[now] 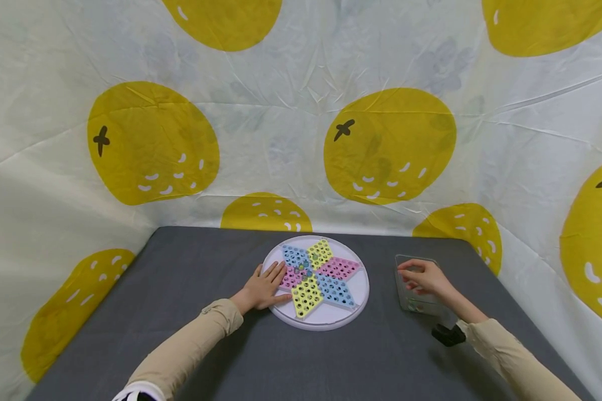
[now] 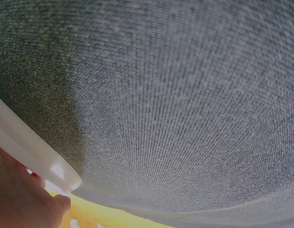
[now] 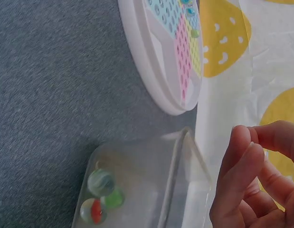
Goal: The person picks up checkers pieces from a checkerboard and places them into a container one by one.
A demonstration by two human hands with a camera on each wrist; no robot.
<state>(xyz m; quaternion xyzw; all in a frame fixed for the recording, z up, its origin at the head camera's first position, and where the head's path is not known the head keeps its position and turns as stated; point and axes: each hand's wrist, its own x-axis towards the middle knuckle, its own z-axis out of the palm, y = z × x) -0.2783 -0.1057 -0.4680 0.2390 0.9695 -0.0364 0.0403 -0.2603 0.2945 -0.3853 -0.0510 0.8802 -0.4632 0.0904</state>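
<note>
Several left fingers (image 1: 273, 273) spread on board (image 1: 358, 287); right fingers (image 3: 239, 178) bent over box (image 3: 142, 171), grasp unclear.

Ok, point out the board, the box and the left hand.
Board (image 1: 327, 316): head view, bare white part near the front edge.
Box (image 3: 174, 176): right wrist view, rim.
Left hand (image 1: 262, 287): head view, back.

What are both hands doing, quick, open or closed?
Left hand: open, resting on the edge of the round white board.
Right hand: fingers and thumb together by the clear box; whether they hold anything can't be told.
</note>
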